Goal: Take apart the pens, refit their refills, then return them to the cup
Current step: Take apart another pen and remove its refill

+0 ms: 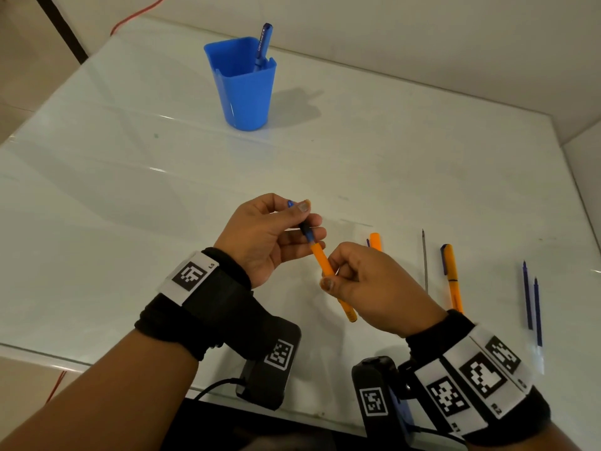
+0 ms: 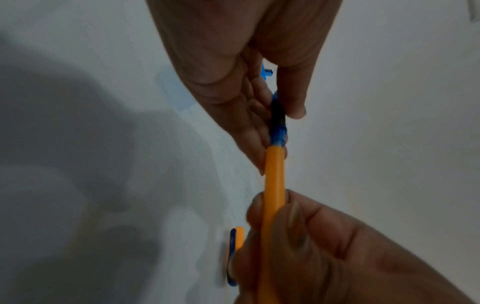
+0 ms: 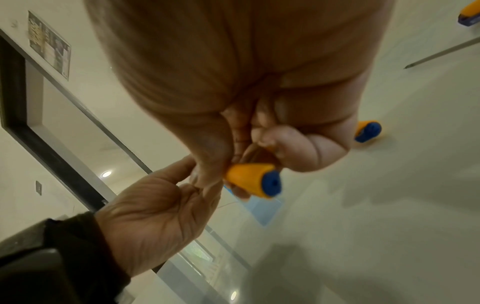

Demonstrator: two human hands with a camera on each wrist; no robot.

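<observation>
Slim orange pen [image 1: 325,265], blue grip section, between both hands' fingers [image 1: 312,231].

Colours on your white table [image 1: 325,164], near edge to far edge:

- Pen in your left hand [image 1: 260,236] and right hand [image 1: 374,288]: orange barrel [image 1: 322,260], blue and black front section [image 1: 305,230], blue end plug [image 3: 271,183].
- Your wrist bands [image 1: 195,275]: black, with white tags in black square patterns.
- Right side: orange capped pen [image 1: 452,278] with dark blue clip; grey refill [image 1: 424,258]; two dark blue refills [image 1: 531,301]; orange cap [image 1: 375,241].
- Far edge: bright blue cup [image 1: 244,89] holding a dark blue pen [image 1: 263,47] with white lettering.
- Far left corner: red cable [image 1: 136,16].
</observation>
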